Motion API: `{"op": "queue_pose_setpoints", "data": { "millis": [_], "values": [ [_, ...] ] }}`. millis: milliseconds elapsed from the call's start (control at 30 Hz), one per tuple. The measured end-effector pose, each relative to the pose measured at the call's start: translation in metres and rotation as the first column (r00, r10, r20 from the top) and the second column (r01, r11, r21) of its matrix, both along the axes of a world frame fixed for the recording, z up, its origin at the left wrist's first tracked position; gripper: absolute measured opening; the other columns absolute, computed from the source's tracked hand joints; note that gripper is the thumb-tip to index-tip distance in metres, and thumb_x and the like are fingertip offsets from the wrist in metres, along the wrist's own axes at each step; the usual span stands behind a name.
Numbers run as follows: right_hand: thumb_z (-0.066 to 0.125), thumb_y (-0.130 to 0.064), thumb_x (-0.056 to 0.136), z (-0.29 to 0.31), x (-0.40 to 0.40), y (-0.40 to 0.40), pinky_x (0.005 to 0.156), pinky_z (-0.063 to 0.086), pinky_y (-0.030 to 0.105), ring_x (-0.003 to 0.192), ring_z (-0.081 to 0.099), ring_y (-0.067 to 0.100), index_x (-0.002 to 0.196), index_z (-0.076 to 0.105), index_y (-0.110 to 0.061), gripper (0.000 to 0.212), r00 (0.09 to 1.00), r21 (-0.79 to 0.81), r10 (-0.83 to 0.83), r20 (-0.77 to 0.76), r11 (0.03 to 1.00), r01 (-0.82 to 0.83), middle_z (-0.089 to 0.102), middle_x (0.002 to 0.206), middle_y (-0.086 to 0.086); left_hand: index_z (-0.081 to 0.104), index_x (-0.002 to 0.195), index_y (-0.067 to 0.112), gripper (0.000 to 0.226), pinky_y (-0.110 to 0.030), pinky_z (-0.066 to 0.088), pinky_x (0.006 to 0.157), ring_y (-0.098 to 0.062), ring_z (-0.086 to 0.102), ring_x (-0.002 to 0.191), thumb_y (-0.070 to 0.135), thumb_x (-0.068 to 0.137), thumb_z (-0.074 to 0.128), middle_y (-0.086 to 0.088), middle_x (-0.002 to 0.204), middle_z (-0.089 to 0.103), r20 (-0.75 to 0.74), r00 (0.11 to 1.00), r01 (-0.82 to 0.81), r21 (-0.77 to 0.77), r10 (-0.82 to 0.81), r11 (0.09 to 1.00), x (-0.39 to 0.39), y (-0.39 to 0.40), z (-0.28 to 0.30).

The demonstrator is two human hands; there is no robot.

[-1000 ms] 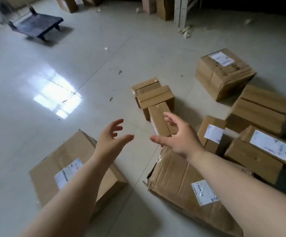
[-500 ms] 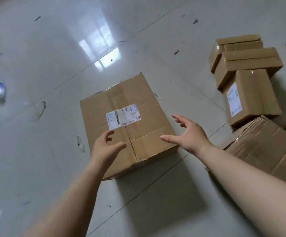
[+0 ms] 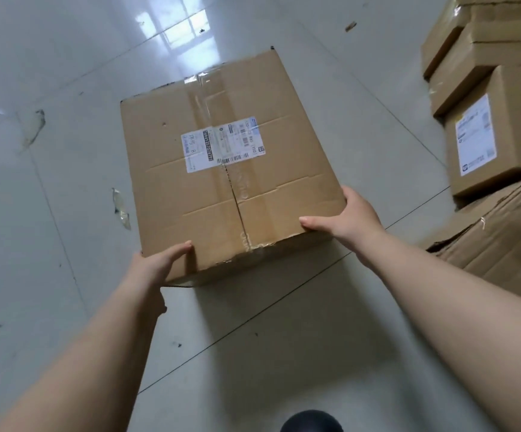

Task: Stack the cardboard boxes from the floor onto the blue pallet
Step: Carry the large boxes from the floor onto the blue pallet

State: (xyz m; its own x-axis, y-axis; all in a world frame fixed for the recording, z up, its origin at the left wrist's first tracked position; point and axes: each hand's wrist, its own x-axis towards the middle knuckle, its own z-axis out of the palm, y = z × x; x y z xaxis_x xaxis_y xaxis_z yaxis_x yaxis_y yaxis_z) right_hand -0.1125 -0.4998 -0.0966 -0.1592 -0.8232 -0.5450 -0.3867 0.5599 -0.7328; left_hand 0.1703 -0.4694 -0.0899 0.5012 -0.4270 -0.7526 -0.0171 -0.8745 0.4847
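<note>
A big cardboard box (image 3: pixel 221 169) sits on the shiny pale floor (image 3: pixel 50 213). The left hand (image 3: pixel 156 266) grips the near left corner, thumb on top, and its other fingers are hidden under the edge. The right hand (image 3: pixel 346 219) grips the near right corner, thumb on top too, with its fingers tucked out of sight down the side. Both hands are clamped on this box.

A white label (image 3: pixel 223 145) is stuck on top of the box, over a strip of clear tape. It has a bar code and small print, but the words are too blurry to read. The top flaps have a dark crack between them.

At the right, a pile of smaller boxes (image 3: pixel 486 88) is cut off by the edge of the picture. One has a white label as well, also too fuzzy to read. A crumpled box (image 3: pixel 508 238) lies below them, only partly seen. A dark round thing (image 3: pixel 312 422) pokes in at the bottom; I cannot tell what it is. The blue pallet is not in the picture.
</note>
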Motion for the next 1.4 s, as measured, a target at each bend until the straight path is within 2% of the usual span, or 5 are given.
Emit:
{"op": "queue_pose_setpoints", "data": {
  "millis": [300,533,767,1067,1400],
  "values": [
    [0.086,-0.038,0.052,0.098,-0.013,-0.049,0.091,0.05,0.045,0.1,0.06,0.025,0.11,0.059,-0.017,0.067,0.973,-0.091,-0.179,0.147,0.977,0.194,0.065,0.108,0.005,0.044,0.13,0.009,0.073,-0.044,0.053,0.056,-0.033,0.053,0.105,0.031,0.069,0.078,-0.017,0.128,0.052,-0.056,0.998,-0.036,-0.182,0.026,0.983,-0.013,-0.047,0.111],
    [0.085,-0.039,0.051,0.22,-0.089,-0.055,0.075,0.054,0.044,0.091,0.061,0.021,0.113,0.06,-0.016,0.071,0.91,-0.065,-0.325,0.258,0.934,0.352,0.066,0.102,0.003,0.05,0.102,0.016,0.042,-0.038,0.049,0.054,-0.017,0.052,0.072,0.026,0.071,0.076,-0.004,0.081,0.055,-0.036,0.983,0.156,-0.354,-0.18,0.922,-0.088,-0.104,0.251],
    [0.086,-0.043,0.042,0.415,-0.235,-0.038,0.081,0.054,0.039,0.09,0.065,0.024,0.09,0.064,-0.02,0.058,0.816,-0.262,-0.514,0.265,0.776,0.573,0.07,0.1,0.005,0.056,0.116,0.009,0.055,-0.045,0.053,0.061,-0.027,0.057,0.092,0.028,0.069,0.077,-0.01,0.098,0.06,-0.001,0.897,0.374,-0.532,-0.442,0.76,-0.246,-0.147,0.439],
    [0.082,-0.047,0.053,0.714,-0.391,0.142,0.081,0.053,0.047,0.088,0.061,0.021,0.091,0.06,-0.028,0.048,0.59,-0.478,-0.785,0.189,0.451,0.754,0.066,0.094,-0.002,0.056,0.115,0.008,0.051,-0.043,0.054,0.06,-0.025,0.055,0.094,0.03,0.072,0.075,-0.012,0.099,0.058,-0.046,0.613,0.545,-0.698,-0.789,0.464,-0.461,-0.083,0.702],
    [0.084,-0.041,0.056,0.923,-0.376,0.404,0.062,0.043,0.032,0.071,0.052,0.008,0.082,0.059,-0.027,0.039,0.055,-0.577,-0.951,0.306,-0.139,0.805,0.058,0.079,-0.015,0.047,0.131,0.019,0.075,-0.044,0.057,0.058,-0.029,0.056,0.092,0.04,0.066,0.078,-0.004,0.11,0.055,0.067,0.115,0.661,-0.75,-0.991,0.026,-0.611,0.094,0.92]
  ]
}}
